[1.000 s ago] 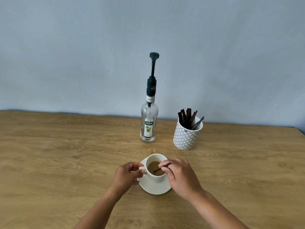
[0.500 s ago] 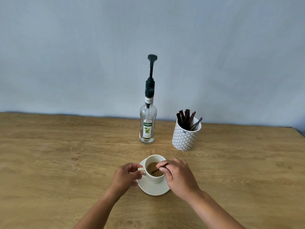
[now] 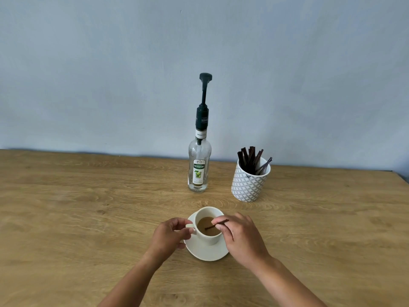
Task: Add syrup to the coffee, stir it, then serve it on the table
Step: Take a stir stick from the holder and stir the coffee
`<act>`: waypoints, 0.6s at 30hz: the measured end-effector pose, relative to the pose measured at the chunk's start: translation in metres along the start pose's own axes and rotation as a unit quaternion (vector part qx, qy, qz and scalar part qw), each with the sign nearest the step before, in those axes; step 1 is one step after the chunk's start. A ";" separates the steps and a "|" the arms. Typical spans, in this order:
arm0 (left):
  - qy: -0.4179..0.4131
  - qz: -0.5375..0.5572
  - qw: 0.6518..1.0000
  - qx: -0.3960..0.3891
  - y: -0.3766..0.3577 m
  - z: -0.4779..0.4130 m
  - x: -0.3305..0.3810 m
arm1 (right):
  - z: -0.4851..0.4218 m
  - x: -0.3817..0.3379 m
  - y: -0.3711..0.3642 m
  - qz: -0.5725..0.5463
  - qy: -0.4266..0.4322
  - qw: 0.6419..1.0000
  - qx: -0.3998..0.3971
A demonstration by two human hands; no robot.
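A white cup (image 3: 208, 237) of light brown coffee (image 3: 204, 222) stands on a white saucer (image 3: 204, 251) near the table's front. My left hand (image 3: 171, 235) pinches the cup's handle on its left side. My right hand (image 3: 240, 237) holds a thin dark stirrer (image 3: 215, 225) between thumb and fingers; its lower end dips into the coffee. Behind the cup stands a clear syrup bottle (image 3: 199, 165) with a tall black pump, upright and untouched.
A white patterned holder (image 3: 249, 185) with several dark stirrers sits right of the bottle. The wooden table (image 3: 88, 207) runs back to a pale blue wall; its right corner shows at the far right.
The stirrer's tip has shifted a little inside the cup as my right hand moves it. My left hand stays on the handle. The view has tilted slightly.
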State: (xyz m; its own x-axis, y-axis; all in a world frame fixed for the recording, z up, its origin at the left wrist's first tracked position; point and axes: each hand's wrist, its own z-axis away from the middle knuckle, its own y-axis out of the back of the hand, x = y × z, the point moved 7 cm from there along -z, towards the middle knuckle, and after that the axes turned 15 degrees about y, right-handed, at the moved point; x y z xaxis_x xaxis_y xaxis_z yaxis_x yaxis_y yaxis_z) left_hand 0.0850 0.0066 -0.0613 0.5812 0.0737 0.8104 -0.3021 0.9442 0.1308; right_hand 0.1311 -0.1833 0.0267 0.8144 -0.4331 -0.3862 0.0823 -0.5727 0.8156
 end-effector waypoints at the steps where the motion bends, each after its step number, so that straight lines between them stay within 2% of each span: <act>1: 0.001 0.001 1.000 -0.001 0.000 0.000 0.000 | -0.001 0.001 0.000 0.007 -0.003 1.000 -0.002; 8: 0.001 -0.001 1.000 0.003 0.000 -0.002 -0.001 | 0.002 0.003 0.010 0.032 -0.006 0.999 0.032; 13: 0.003 0.001 1.000 0.002 -0.001 -0.003 -0.002 | 0.002 0.002 -0.002 -0.018 -0.019 1.000 -0.007; 18: 0.001 0.000 1.000 -0.002 0.000 -0.003 -0.001 | -0.002 0.003 0.002 0.005 -0.022 1.000 0.005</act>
State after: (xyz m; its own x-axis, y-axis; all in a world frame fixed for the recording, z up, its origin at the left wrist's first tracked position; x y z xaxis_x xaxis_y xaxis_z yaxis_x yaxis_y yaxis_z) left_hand 0.0868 0.0071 -0.0635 0.5824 0.0749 0.8095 -0.3001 0.9452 0.1284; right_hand 0.1353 -0.1845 0.0283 0.7888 -0.4698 -0.3963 0.0682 -0.5739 0.8161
